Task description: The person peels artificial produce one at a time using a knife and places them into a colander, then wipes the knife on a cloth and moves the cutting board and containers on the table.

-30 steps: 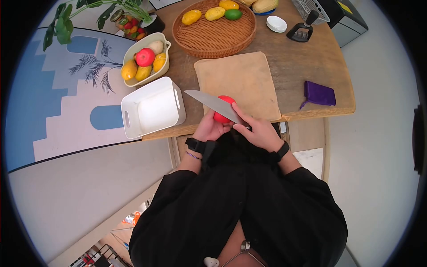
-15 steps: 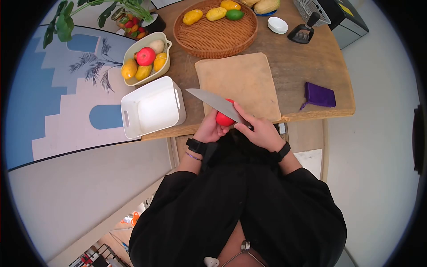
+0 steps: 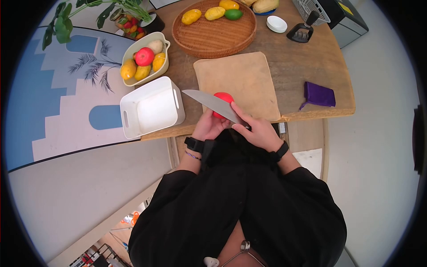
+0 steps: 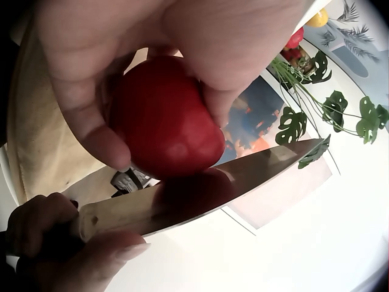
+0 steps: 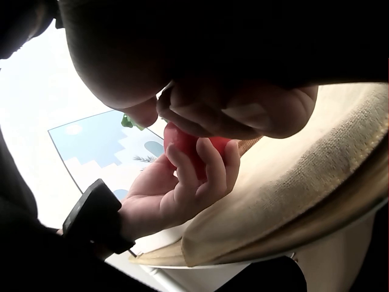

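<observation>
The left-wrist view bares the red fruit (image 4: 167,112), which the knife (image 3: 209,100) partly hides from the head view. The left hand (image 3: 211,128) curls round the fruit; the right hand (image 3: 261,132) grips the knife, its long blade slanting forward and leftward across it. Beyond lies a tan mat (image 3: 238,75).

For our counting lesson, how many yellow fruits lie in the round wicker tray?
3: a left yellow fruit, a middle yellow fruit and a right yellow fruit just beyond the green fruit. The wicker tray meets the picture's top edge, so others may be hidden.
</observation>
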Tool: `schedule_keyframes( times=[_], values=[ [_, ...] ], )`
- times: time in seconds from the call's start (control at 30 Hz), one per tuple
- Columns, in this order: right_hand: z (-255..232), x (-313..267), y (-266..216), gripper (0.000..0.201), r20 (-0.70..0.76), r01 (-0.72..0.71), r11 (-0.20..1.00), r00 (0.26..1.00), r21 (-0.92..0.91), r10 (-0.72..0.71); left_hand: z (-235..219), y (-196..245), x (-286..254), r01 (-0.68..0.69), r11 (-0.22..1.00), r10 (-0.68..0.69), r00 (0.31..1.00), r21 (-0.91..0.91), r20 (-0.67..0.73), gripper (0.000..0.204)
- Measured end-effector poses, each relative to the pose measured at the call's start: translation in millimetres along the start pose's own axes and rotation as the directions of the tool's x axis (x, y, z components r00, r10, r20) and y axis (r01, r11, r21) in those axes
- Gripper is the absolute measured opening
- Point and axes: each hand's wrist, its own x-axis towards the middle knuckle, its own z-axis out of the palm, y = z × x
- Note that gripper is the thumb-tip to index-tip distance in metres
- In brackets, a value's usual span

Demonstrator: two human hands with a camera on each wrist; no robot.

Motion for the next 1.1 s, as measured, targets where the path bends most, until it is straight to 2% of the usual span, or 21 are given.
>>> schedule_keyframes(
  times=[0.07,0.23,0.3,0.33,0.4,0.53,0.6,0.63,0.7,0.8,0.93,1.0,1.03,1.1],
  values=[
    [1,-1,2,0.069,-0.012,0.004,0.999,1.000,-0.051,-0.005,1,0,-3,0.026,1.000,-0.026,1.000,-0.016,0.017,0.052],
    [-4,-1,4,0.069,0.011,-0.049,0.998,0.999,-0.039,0.049,9,6,-7,0.092,0.993,-0.086,0.992,-0.067,0.092,0.052],
    [-5,-1,4,0.069,0.005,-0.056,0.998,0.998,-0.041,0.056,3,5,-2,0.100,0.984,-0.062,0.968,-0.149,0.242,0.052],
    [-7,-1,2,0.068,-0.001,-0.044,0.999,0.999,-0.019,0.044,1,3,-1,0.103,0.984,-0.064,0.968,-0.148,0.244,0.052],
    [-9,-2,0,0.068,-0.009,-0.036,0.999,0.999,0.002,0.036,9,2,-2,0.052,0.993,-0.034,0.986,-0.108,0.165,0.052],
    [-8,-5,1,0.067,-0.027,-0.051,0.999,0.998,0.013,0.051,12,0,-1,0.048,0.989,-0.019,0.978,-0.137,0.207,0.053],
    [-8,-5,3,0.067,-0.056,-0.040,0.999,0.998,0.022,0.042,43,8,-12,0.082,0.995,-0.080,0.996,-0.053,0.028,0.054],
    [-8,-5,3,0.068,-0.044,-0.033,0.999,0.998,0.033,0.035,37,7,-9,0.083,0.995,-0.081,0.996,-0.052,0.031,0.054],
    [-5,-7,4,0.068,-0.029,-0.027,0.999,0.999,0.044,0.028,23,8,-4,0.110,0.986,-0.088,0.982,-0.127,0.164,0.055],
    [-1,-9,4,0.069,-0.057,0.008,1.000,0.998,0.011,-0.008,19,8,-3,0.103,0.985,-0.084,0.987,-0.141,0.135,0.056],
    [2,-11,1,0.068,-0.013,-0.004,0.999,1.000,-0.046,0.003,16,5,0,0.075,0.991,-0.062,0.990,-0.107,0.123,0.063],
    [3,-11,1,0.068,0.007,-0.021,0.998,1.000,-0.061,0.022,15,2,0,0.009,0.999,-0.009,1.000,0.038,-0.002,0.060],
    [3,-11,1,0.068,0.000,-0.048,0.995,0.999,-0.089,0.049,9,3,1,0.007,0.999,-0.006,1.000,0.037,-0.005,0.060],
    [2,-10,1,0.068,-0.008,-0.076,0.990,0.997,-0.117,0.076,4,5,2,-0.038,0.988,0.029,0.998,0.150,0.062,0.055]
  ],
)
